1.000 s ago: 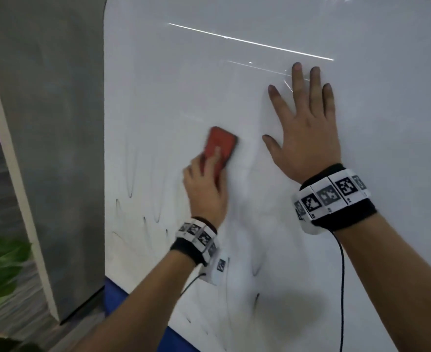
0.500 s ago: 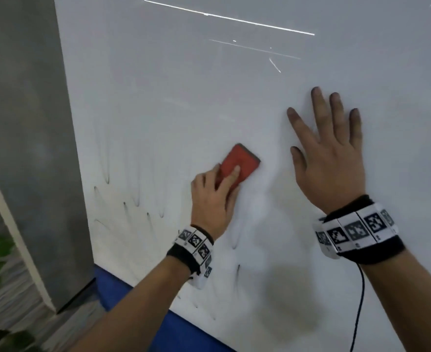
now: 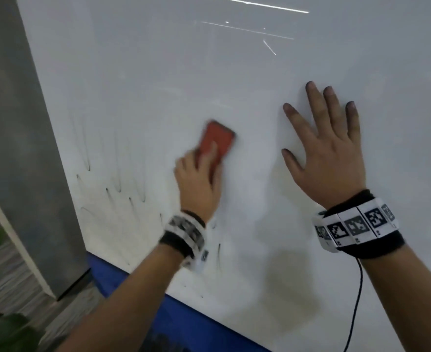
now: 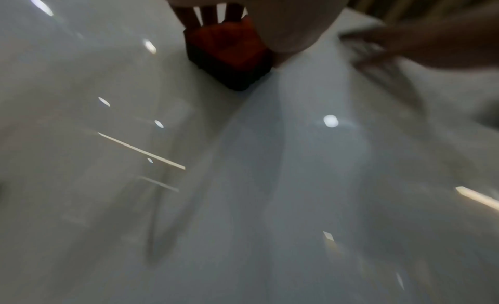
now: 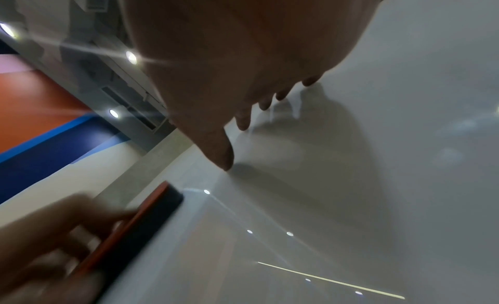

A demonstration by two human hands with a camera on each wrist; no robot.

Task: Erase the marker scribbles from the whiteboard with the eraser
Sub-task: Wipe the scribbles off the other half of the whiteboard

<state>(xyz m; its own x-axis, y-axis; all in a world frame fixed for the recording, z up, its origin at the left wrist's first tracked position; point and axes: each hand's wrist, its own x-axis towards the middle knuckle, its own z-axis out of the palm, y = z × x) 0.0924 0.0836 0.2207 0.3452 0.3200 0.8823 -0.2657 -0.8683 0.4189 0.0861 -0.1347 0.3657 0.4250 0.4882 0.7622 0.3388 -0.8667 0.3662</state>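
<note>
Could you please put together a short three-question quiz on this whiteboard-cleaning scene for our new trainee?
1. True or false: the right hand lies flat on the whiteboard with fingers spread and holds nothing.
2. Which hand holds the red eraser? A) left B) right C) neither
3. Fill in: the dark marker scribbles left to wipe lie mostly toward the board's lower ____ side in the head view.

Key
1. True.
2. A: the left hand grips the eraser and presses it against the board.
3. Left: they sit left of and below the eraser, near the blue edge.
</note>
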